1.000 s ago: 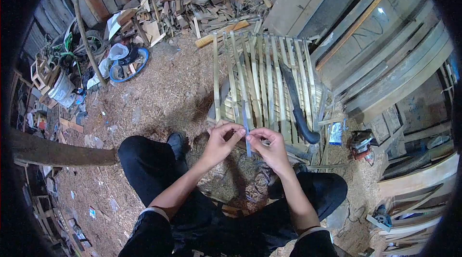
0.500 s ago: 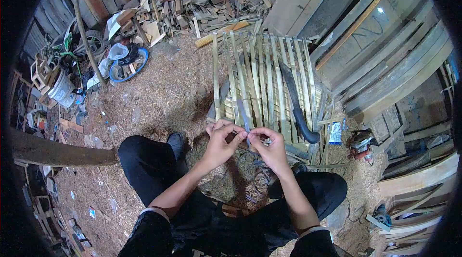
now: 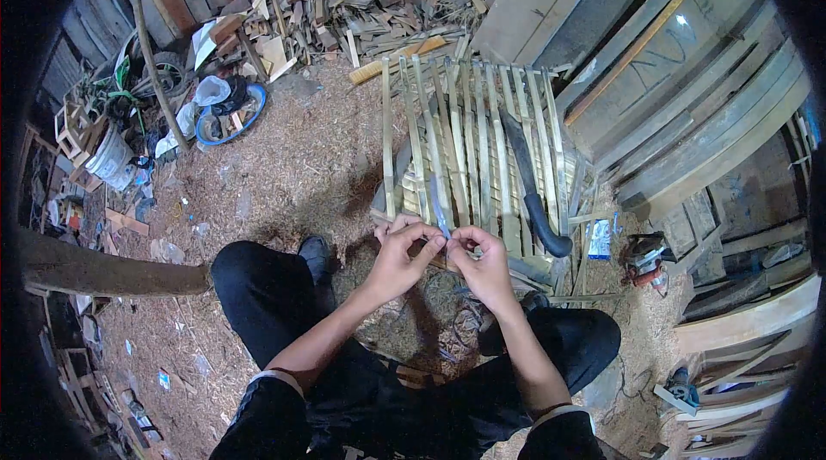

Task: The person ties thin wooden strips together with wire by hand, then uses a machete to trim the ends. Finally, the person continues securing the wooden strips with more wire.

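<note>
Near the middle of the view, a thin grey strip (image 3: 439,206) rises from between my two hands and leans slightly left. My left hand (image 3: 403,255) is closed, thumb and index finger pinched at the strip's lower end. My right hand (image 3: 482,260) pinches at the same spot, its fingertips almost touching the left ones. What exactly sits between the fingertips is too small to make out. Just beyond the hands lies a row of pale wooden slats (image 3: 483,150). A curved black bar (image 3: 538,210) rests over the slats on their right side.
Scrap wood (image 3: 344,17) is heaped at the back. A blue-rimmed basin (image 3: 202,129) and a white bucket (image 3: 112,166) stand at the left. Long boards (image 3: 671,107) lean at the right, near a red power tool (image 3: 645,264). A wooden beam (image 3: 112,266) juts in from the left.
The strip's upper part has shifted slightly and both hands have moved a little, still pinched close together. The surroundings look the same.
</note>
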A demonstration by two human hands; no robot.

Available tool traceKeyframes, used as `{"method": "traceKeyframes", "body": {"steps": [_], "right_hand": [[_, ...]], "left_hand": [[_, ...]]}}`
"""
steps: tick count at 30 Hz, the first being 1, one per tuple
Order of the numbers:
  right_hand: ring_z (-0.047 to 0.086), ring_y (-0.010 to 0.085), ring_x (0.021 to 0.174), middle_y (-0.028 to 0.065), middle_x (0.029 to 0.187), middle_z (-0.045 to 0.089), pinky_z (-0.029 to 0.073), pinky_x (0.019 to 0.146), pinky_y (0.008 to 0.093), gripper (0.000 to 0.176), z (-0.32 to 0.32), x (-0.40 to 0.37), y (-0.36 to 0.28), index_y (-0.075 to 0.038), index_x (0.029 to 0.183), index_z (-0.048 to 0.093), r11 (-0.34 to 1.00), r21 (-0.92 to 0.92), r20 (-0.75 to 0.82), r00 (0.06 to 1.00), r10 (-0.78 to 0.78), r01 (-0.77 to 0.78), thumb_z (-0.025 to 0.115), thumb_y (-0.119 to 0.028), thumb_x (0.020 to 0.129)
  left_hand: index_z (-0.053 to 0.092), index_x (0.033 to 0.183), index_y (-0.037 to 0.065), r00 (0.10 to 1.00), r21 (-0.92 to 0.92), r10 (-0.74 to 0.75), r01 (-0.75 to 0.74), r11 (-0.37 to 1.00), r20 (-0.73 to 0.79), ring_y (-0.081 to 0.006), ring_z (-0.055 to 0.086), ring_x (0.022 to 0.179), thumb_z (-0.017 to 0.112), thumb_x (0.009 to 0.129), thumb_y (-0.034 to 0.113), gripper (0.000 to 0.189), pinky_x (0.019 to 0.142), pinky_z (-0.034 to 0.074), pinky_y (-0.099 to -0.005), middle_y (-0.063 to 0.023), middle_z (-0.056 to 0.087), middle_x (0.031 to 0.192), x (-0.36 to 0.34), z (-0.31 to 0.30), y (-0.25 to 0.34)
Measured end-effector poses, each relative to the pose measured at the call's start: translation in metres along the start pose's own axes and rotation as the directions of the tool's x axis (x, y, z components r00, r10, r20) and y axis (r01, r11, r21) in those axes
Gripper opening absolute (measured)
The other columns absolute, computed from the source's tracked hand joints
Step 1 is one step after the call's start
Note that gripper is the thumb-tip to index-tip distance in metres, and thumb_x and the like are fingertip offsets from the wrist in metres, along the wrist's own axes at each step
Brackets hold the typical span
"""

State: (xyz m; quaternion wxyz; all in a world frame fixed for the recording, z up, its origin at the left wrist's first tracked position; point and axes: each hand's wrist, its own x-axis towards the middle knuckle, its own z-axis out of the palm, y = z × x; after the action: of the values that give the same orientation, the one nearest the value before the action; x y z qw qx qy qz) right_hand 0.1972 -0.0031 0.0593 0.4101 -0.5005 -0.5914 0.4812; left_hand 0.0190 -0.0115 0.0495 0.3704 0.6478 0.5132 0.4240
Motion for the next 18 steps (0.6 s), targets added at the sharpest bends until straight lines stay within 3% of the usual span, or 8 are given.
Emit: {"method": "traceKeyframes", "body": {"steps": [2, 5, 7, 9, 11, 18], "right_hand": [[0.059, 0.006, 0.081, 0.0012, 0.085, 0.068, 0.048, 0.075, 0.0242, 0.009, -0.001, 0.001, 0.0, 0.002, 0.096, 0.068, 0.999, -0.011, -0.015, 0.999, -0.044, 0.044, 0.069, -0.005, 0.09], [0.059, 0.006, 0.083, 0.0019, 0.088, 0.07, 0.048, 0.078, 0.0234, 0.009, -0.005, 0.003, 0.001, 0.002, 0.097, 0.069, 0.999, -0.005, -0.016, 0.999, 0.034, -0.034, 0.069, -0.004, 0.089], [0.062, 0.0087, 0.087, 0.0065, 0.091, 0.072, 0.047, 0.082, 0.0248, 0.008, -0.005, 0.004, 0.0, 0.001, 0.098, 0.067, 0.982, 0.171, -0.041, 0.995, 0.09, -0.082, 0.065, -0.006, 0.095], [0.064, 0.01, 0.089, 0.0078, 0.094, 0.073, 0.048, 0.084, 0.0254, 0.008, -0.007, 0.004, -0.008, 0.0, 0.099, 0.067, 0.954, 0.275, -0.036, 0.991, 0.13, -0.115, 0.065, -0.006, 0.095], [0.067, 0.0125, 0.091, 0.01, 0.099, 0.074, 0.05, 0.083, 0.0264, 0.008, -0.011, 0.004, -0.015, -0.001, 0.1, 0.068, 0.9, 0.404, -0.032, 0.981, 0.192, -0.164, 0.066, -0.006, 0.095], [0.067, 0.012, 0.091, 0.0092, 0.099, 0.074, 0.05, 0.082, 0.0268, 0.014, -0.012, 0.005, -0.014, 0.0, 0.105, 0.068, 0.824, 0.511, 0.062, 0.967, 0.246, -0.242, 0.069, -0.008, 0.093]], "left_hand": [[0.072, 0.103, 0.009, 1.0, -0.042, -0.009, 0.008, 0.999, -0.009, -0.0179, 0.052, 0.109, 0.071, 0.092, 0.025, 0.019, 0.098, 0.025, -0.0379, -0.0044, 0.065, 0.099, 0.0, 0.003, -0.007], [0.071, 0.103, 0.007, 0.999, -0.132, -0.033, 0.034, 0.991, 0.004, -0.0176, 0.054, 0.107, 0.07, 0.094, 0.023, 0.019, 0.096, 0.031, -0.0361, -0.0049, 0.066, 0.098, 0.003, 0.001, -0.012], [0.07, 0.103, 0.005, 0.998, -0.179, -0.048, 0.053, 0.982, 0.028, -0.0169, 0.055, 0.105, 0.069, 0.095, 0.022, 0.019, 0.096, 0.035, -0.0347, -0.0048, 0.066, 0.098, 0.004, 0.001, -0.015], [0.069, 0.102, 0.003, 0.985, -0.509, -0.151, 0.173, 0.843, 0.084, -0.0147, 0.059, 0.101, 0.067, 0.098, 0.019, 0.017, 0.093, 0.043, -0.03, -0.0044, 0.068, 0.1, 0.005, 0.003, -0.019], [0.069, 0.102, 0.002, 0.988, -0.513, -0.134, 0.157, 0.844, 0.082, -0.0136, 0.06, 0.1, 0.067, 0.098, 0.017, 0.015, 0.093, 0.044, -0.0291, -0.0043, 0.068, 0.101, 0.006, 0.002, -0.019], [0.07, 0.1, 0.001, 0.992, -0.507, -0.112, 0.123, 0.853, 0.052, -0.0111, 0.063, 0.095, 0.07, 0.094, 0.009, 0.01, 0.086, 0.049, -0.0281, -0.0045, 0.07, 0.098, 0.004, 0.001, -0.013]]}}
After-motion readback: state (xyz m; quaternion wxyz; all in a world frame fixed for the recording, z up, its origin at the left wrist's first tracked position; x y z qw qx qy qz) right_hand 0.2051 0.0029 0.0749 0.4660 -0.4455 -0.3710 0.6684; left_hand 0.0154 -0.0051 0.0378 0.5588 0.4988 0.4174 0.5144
